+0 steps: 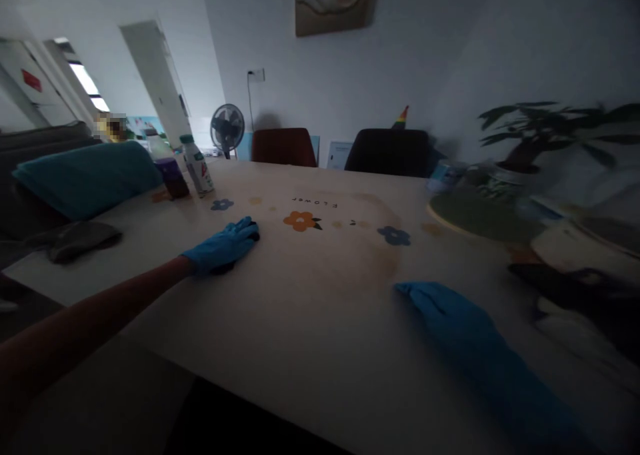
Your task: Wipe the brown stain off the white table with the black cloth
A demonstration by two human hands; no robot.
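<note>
My left hand, in a blue glove, presses down on the tabletop at left of centre. A dark cloth, mostly covered by the palm and fingers, shows beneath it. My right hand, gloved in blue too, is low over the right part of the table, fingers stretched toward the left and close together. I see nothing held in it, though its underside is hidden. The pale table has printed flowers, including an orange flower between and beyond my hands.
A white bottle and a purple container stand at the far left. A grey cloth lies at the left edge. On the right are a green round mat, a potted plant and a pale bowl-like vessel. Chairs line the far side.
</note>
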